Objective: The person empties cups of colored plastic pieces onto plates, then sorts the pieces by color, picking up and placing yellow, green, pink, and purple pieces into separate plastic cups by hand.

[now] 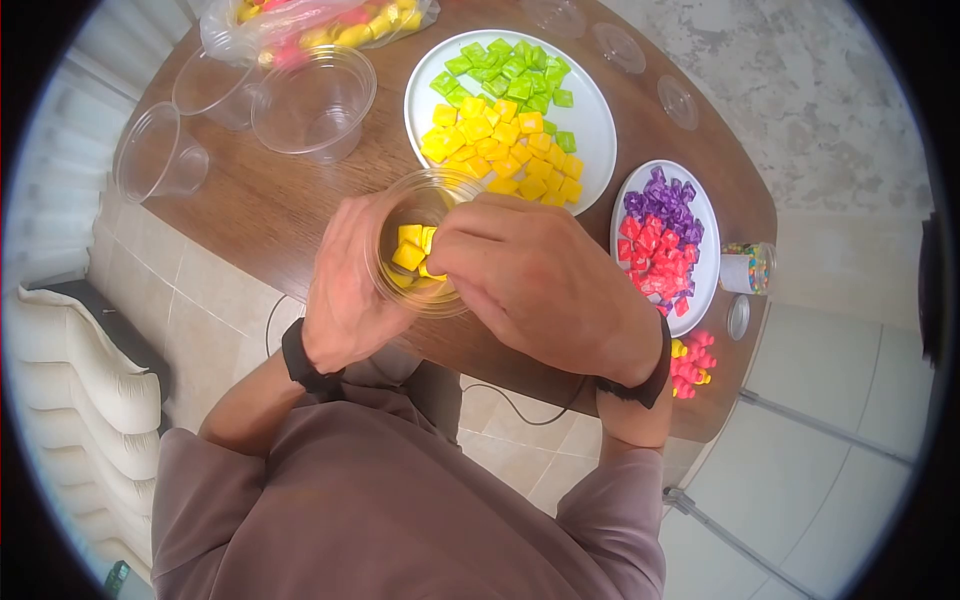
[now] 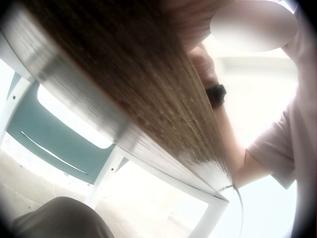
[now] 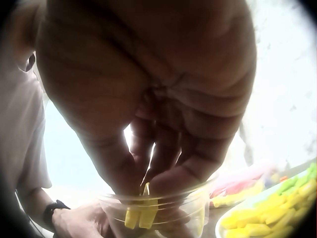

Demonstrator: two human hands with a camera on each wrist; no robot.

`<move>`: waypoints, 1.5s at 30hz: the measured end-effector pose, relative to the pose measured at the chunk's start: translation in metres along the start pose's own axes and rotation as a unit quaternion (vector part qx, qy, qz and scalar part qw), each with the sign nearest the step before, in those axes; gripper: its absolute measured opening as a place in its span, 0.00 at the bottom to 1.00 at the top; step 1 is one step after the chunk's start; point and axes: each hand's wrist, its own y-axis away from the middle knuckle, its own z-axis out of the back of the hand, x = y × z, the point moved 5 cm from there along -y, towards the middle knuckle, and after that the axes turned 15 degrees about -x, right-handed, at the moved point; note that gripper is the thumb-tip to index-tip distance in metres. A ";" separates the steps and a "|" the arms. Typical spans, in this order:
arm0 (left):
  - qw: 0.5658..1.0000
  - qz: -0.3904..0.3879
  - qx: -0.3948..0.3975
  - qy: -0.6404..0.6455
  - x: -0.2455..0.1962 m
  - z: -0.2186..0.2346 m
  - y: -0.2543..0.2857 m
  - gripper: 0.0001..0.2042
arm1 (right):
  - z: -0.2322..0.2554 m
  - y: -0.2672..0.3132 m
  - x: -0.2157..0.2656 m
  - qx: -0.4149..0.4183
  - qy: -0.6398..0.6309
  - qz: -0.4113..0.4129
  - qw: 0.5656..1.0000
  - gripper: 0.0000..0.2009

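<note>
A clear plastic cup [image 1: 425,203] is held at the table's near edge by my left hand [image 1: 345,280], which wraps its side. Several yellow wrapped candies [image 1: 408,250] lie inside. My right hand [image 1: 545,275] reaches over the rim, its thumb and fingers pinching yellow candies [image 3: 143,215] at the cup's mouth in the right wrist view. Just beyond the cup stands a white plate [image 1: 422,105] with yellow candies [image 1: 515,150] in front and green candies [image 1: 510,72] behind. The left wrist view shows mostly the table's underside and edge, not the cup.
Empty clear cups [image 1: 315,105] stand at the left, below a plastic bag [image 1: 330,30] of red and yellow pieces. To the right are a smaller plate [image 1: 708,260] of purple and red candies, a jar [image 1: 750,268], its lid [image 1: 738,317] and a red-yellow pile [image 1: 690,365]. Clear lids [image 1: 620,48] lie behind.
</note>
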 end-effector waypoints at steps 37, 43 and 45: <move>1.000 0.008 0.020 0.005 0.003 0.001 0.002 0.34 | 0.004 0.001 0.009 -0.019 0.036 0.003 0.999 0.06; 1.000 -0.012 0.013 0.003 0.003 0.001 0.002 0.34 | -0.007 0.001 0.011 0.028 0.059 0.049 0.997 0.09; 1.000 -0.017 0.012 0.004 0.002 0.001 0.002 0.34 | -0.008 0.001 0.010 0.032 0.057 0.047 0.997 0.09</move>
